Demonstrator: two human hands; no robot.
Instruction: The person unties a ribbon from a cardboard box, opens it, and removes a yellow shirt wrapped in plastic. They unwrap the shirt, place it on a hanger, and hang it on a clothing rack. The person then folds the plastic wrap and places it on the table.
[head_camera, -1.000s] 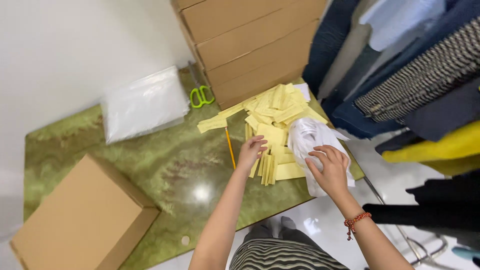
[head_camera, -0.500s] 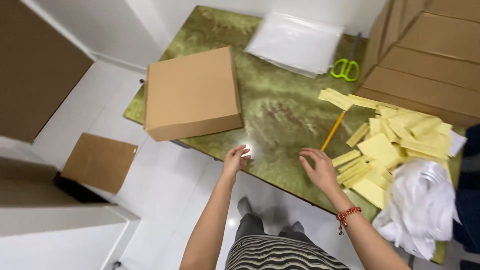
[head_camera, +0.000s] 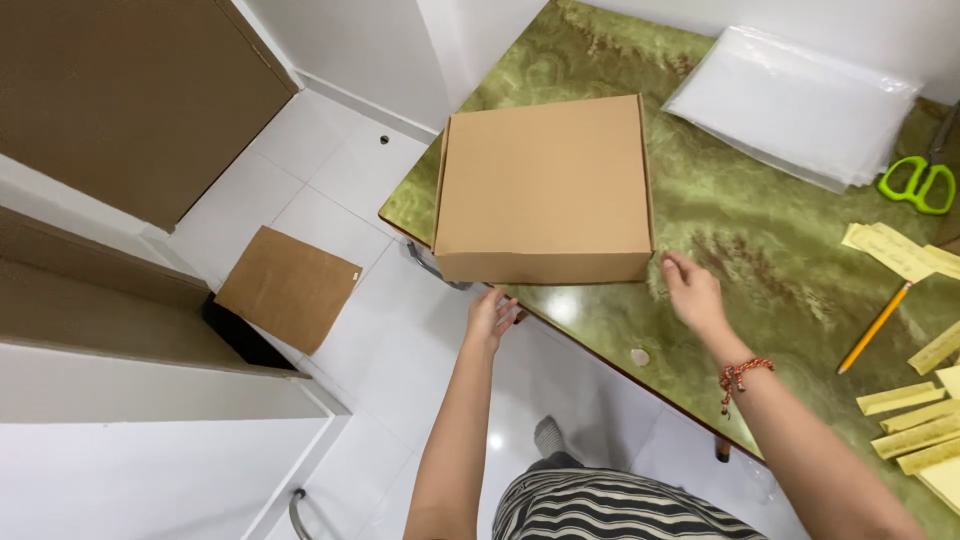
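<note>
A closed brown cardboard box (head_camera: 545, 185) sits on the corner of a green marbled table (head_camera: 760, 240). My left hand (head_camera: 490, 318) reaches just below the box's near front edge, fingers apart, holding nothing. My right hand (head_camera: 692, 292) hovers open beside the box's near right corner, over the table, with a red bead bracelet on its wrist. Neither hand grips the box.
A stack of clear plastic bags (head_camera: 795, 105) lies at the back. Green scissors (head_camera: 915, 183), a pencil (head_camera: 876, 326) and yellow paper strips (head_camera: 915, 425) lie at the right. A flat cardboard piece (head_camera: 288, 287) rests on the white tile floor beside a brown cabinet (head_camera: 130, 95).
The view has swung left from the yellow strips and white bag to the box. Both hands have left that pile and moved up to the box's near side.
</note>
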